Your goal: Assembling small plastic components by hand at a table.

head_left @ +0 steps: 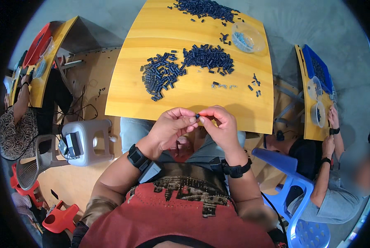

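Just off the table's near edge, my left hand (174,127) and my right hand (220,126) meet fingertip to fingertip. Pinched between them is a small black plastic piece (197,116), mostly covered by the fingers. Beyond my hands lie two heaps of short black cylindrical pieces, a left heap (160,76) and a middle heap (209,57). A few small silvery metal pieces (222,86) lie between the heaps and my hands. Some loose black pieces (255,80) are scattered to the right.
The yellow wooden table (127,99) also bears a far black heap (207,9) and a clear bowl (251,39) of small blue pieces. People work at side tables left and right. A grey stool (85,136) and a blue chair (284,182) stand beside me.
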The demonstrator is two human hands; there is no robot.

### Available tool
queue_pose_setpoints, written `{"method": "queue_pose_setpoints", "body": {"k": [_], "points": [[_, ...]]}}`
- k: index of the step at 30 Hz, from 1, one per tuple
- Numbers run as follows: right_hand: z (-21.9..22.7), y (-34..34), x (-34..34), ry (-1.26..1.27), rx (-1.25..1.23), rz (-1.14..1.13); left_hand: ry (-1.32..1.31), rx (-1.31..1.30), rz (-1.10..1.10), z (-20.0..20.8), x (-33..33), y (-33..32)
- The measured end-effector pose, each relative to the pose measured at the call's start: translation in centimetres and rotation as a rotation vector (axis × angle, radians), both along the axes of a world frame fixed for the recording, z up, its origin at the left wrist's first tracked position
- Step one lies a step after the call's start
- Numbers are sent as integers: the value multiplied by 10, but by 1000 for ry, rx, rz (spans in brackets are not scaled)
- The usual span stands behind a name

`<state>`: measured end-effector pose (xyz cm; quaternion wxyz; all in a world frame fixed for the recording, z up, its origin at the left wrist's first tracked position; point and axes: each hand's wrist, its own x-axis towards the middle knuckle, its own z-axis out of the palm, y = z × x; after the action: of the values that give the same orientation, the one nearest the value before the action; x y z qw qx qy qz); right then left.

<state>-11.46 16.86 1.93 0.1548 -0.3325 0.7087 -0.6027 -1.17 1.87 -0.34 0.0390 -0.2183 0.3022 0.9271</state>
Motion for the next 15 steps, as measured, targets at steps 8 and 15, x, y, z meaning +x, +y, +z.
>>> {"method": "queue_pose_setpoints", "body": {"k": [8,15], "points": [[-7,1,3,-41,-14,8,28,8,-15,-4,4,2],[-5,3,2,-11,4,48,29,-18,-12,-1,6,2]]}}
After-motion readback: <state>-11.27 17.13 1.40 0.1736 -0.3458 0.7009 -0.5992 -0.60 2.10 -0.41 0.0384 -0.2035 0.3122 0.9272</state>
